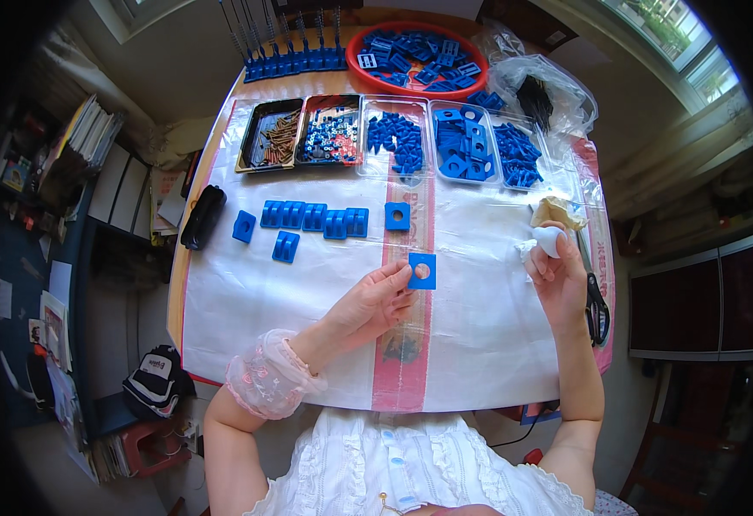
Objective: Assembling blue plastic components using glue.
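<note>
My left hand (370,304) pinches a blue square plastic plate (429,259) by its left edge. The plate has a round hole and is held over the middle of the table. At the right, my right hand (560,271) is closed on a smooth white rounded piece (548,240), whose kind I cannot make out. Beyond the left hand lies another blue square piece with a hole (390,217). To its left is a row of blue ridged pieces (314,217), with one more ridged piece (286,247) in front and a tilted blue piece (243,226) at the row's left end.
Trays along the back hold brown screws (281,136), small nuts (332,133), small blue parts (398,142) and blue plates (462,142). Behind stand a red basin (355,73) and a blue rack (295,64). A black case (203,218) lies left; black-handled scissors (598,311) lie right.
</note>
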Available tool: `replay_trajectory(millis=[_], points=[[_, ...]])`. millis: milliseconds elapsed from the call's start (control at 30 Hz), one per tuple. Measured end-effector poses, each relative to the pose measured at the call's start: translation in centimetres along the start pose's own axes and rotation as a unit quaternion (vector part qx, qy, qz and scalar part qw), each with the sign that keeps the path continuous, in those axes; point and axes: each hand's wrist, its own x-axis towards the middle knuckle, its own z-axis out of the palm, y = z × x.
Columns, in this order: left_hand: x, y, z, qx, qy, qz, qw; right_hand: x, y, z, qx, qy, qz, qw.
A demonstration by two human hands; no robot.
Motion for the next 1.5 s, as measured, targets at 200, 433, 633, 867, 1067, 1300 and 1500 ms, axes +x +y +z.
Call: replay_trajectory(millis=[200, 433, 633, 867, 1067, 1300, 1500], points=[[-0.1, 0.1, 0.2, 0.004, -0.007, 0.003, 1.000, -0.1, 0.2, -0.7, 0.023, -0.031, 0.003, 0.999], [-0.1, 0.0, 0.2, -0.001, 0.004, 0.009, 1.000, -0.2, -0.7, -0.1, -0.066, 0.010, 0.010, 0.998], [0.0, 0.0, -0.1, 0.018, 0.010, 0.016, 1.000, 0.6, -1.1, -0.8, -0.140, -0.034, 0.022, 0.989], [-0.1, 0.0, -0.1, 0.009, 0.017, 0.022, 1.000, -0.8, -0.4, -0.5, -0.100, -0.062, 0.058, 0.991], [0.0, 0.0, -0.2, 0.005, 0.012, 0.023, 1.000, -1.2, 0.4, -1.1, -0.085, -0.076, 0.079, 0.990], [0.0, 0.0, -0.1, 0.016, 0.027, 0.030, 0.999, -0.1, -0.1, -0.4, -0.058, -0.046, 0.027, 0.997], [0.0, 0.0, 0.2, 0.021, 0.032, 0.029, 0.999, 1.4, -0.7, -0.7, -0.126, -0.054, -0.008, 0.991]])
